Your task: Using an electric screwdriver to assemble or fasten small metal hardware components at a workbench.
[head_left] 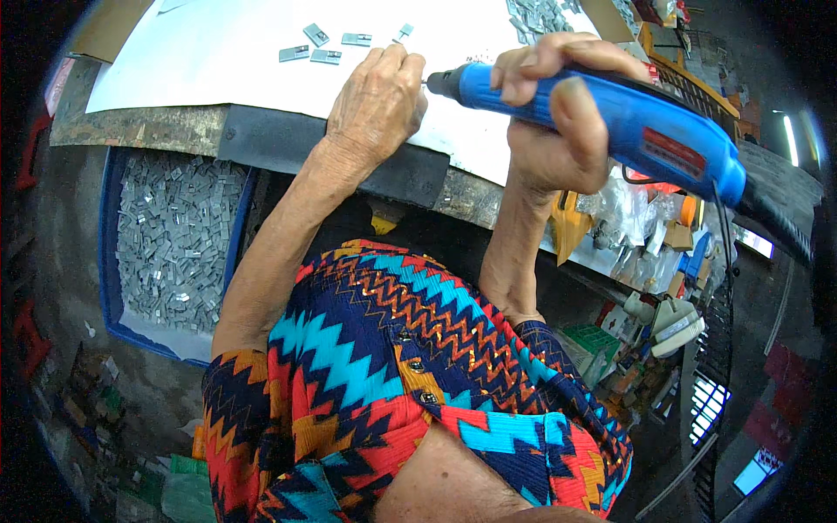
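Note:
My right hand (562, 131) is wrapped round a blue electric screwdriver (623, 131) with a black nose, held nearly level above the table. Its thin tip points left, close beside the fingers of my left hand (377, 100). That hand is closed low over the white sheet (209, 70); its fingertips face away, so whatever they pinch is hidden. Just beyond its knuckles is a small grey part (404, 32). Several similar flat grey pieces (326, 57) with dark slots lie on the sheet to the left of it.
A heap of grey pieces (539, 19) covers the far right of the sheet. Below the table edge at left stands a blue bin (109, 261) full of small grey parts. A black cable (776, 228) trails from the screwdriver. Clear plastic bags (632, 213) clutter the right side.

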Tool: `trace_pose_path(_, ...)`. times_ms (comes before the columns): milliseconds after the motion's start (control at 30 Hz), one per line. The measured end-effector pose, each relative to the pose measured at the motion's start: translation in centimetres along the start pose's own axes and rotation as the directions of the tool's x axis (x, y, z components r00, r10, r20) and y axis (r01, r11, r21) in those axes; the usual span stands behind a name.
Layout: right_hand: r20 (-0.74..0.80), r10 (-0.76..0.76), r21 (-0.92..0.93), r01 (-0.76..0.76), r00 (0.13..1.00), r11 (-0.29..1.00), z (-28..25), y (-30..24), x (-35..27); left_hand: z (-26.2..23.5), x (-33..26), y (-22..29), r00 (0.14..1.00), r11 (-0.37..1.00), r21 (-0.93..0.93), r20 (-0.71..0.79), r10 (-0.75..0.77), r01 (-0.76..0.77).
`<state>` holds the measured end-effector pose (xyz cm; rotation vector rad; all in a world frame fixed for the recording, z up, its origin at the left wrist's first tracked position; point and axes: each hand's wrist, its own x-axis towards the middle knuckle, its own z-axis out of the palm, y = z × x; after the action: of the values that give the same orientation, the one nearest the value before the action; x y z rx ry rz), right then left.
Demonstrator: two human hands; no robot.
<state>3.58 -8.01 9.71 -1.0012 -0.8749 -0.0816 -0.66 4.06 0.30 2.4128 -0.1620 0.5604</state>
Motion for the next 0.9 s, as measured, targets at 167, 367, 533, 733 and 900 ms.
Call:
trace_pose_path(167, -0.135, -0.057, -0.142, 0.038, 0.989, 0.989, -0.4, -0.6, -0.8, 0.6, 0.0, -0.4, 0.999, 0.997, -0.071, -0.028, 0.018, -0.02)
trace_pose_path(367, -0.245, -0.054, -0.189, 0.007, 0.968, 0.982, -1.6, -1.4, -1.3, 0.4, 0.1, -0.6, 1.0, 0.996, -0.087, -0.031, 0.001, -0.004)
trace_pose_path(533, -0.273, -0.093, -0.27, 0.017, 0.957, 0.963, -3.1, -1.1, -1.0, 0.2, 0.3, -0.5, 1.0, 0.991, -0.135, -0.028, 0.0, -0.004)
trace_pose_path(733, -0.322, -0.143, -0.272, 0.053, 0.936, 0.961, -4.2, 0.6, -0.4, -0.5, 0.1, -0.1, 0.999, 0.997, -0.054, 0.016, -0.045, 0.046)
trace_pose_path(900, -0.346, -0.112, -0.248, 0.024, 0.932, 0.968, -4.7, 1.3, -0.7, -1.0, 0.1, -0.2, 0.995, 0.996, 0.013, 0.038, -0.089, 0.089)
